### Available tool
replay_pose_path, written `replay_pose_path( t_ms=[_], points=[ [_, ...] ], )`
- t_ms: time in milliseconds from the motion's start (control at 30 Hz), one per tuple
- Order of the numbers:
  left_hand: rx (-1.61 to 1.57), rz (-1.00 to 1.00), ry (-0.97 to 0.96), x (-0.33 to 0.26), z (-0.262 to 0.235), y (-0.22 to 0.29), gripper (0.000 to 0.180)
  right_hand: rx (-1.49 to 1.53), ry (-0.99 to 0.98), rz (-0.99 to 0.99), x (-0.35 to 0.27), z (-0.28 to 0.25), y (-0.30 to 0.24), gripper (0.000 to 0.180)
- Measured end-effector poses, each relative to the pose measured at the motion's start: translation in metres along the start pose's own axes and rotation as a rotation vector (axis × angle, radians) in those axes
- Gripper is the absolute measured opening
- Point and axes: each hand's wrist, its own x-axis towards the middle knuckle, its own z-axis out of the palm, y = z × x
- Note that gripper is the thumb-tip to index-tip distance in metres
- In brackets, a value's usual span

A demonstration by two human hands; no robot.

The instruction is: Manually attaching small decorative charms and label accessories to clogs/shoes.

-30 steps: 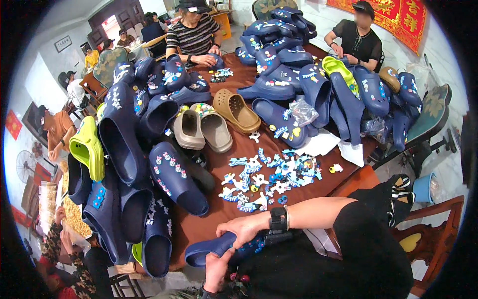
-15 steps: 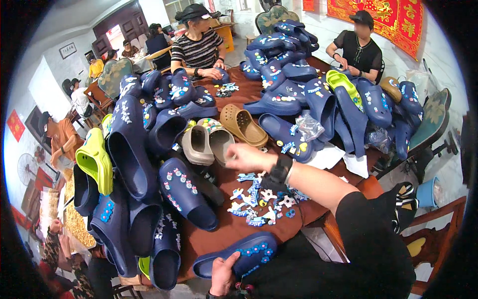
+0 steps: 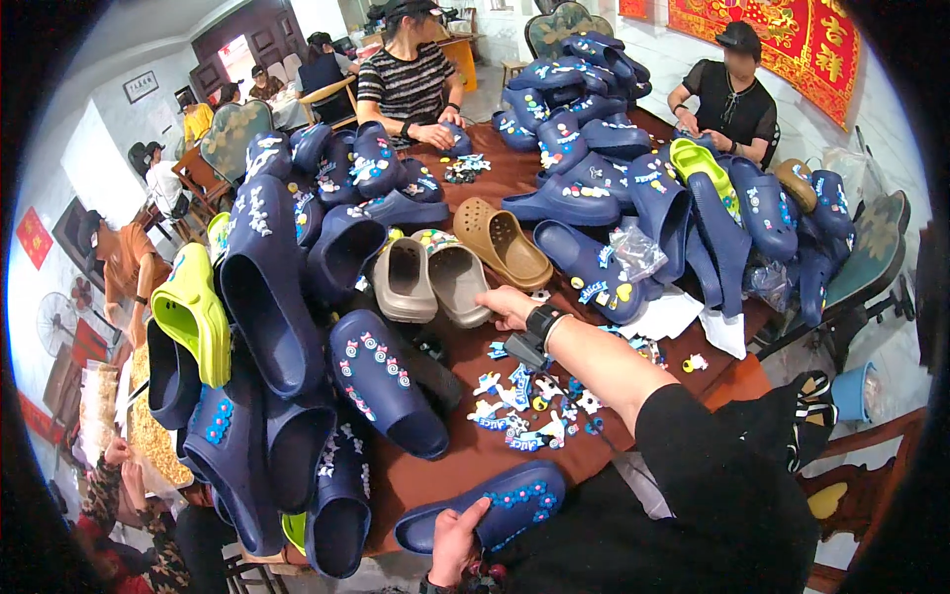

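Note:
At the near edge of the table my left hand [image 3: 454, 545] is closed on a navy clog [image 3: 421, 527] with blue flower charms along its top, thumb on the upper. My right hand [image 3: 506, 306] reaches across the table, its fingers closed on the heel rim of a grey clog [image 3: 458, 282] with coloured charms at its toe. Another grey clog [image 3: 404, 282] stands against its left side, and a brown clog [image 3: 502, 244] lies just behind. Between my hands lies a loose heap of shoe charms [image 3: 524, 401].
Navy clogs [image 3: 269, 287] pile up at the left, with a lime clog [image 3: 194, 315] among them. A taller clog heap [image 3: 584, 183] fills the back right. White papers [image 3: 665, 315] lie at the right. Two people sit across the table, each handling a clog.
My right hand has come down onto the heel of the grey clog from just above it. My left hand keeps its hold on the navy clog. The whole view has shifted slightly.

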Motion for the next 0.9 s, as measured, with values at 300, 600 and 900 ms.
replay_pose_path(
  t_ms=[300,600,900],
  points=[
    [-0.126,-0.066,0.044,0.001,0.005,0.008,0.027,0.427,-0.192,-0.018,-0.078,-0.050,-0.013,0.034],
    [-0.111,-0.065,0.041,-0.006,0.009,0.018,0.025,0.467,-0.330,-0.240,-0.160,-0.096,-0.067,0.030],
    [-0.127,-0.068,0.039,0.001,0.004,0.012,0.029,0.469,-0.369,-0.514,-0.181,-0.114,-0.151,0.038]
  ],
)
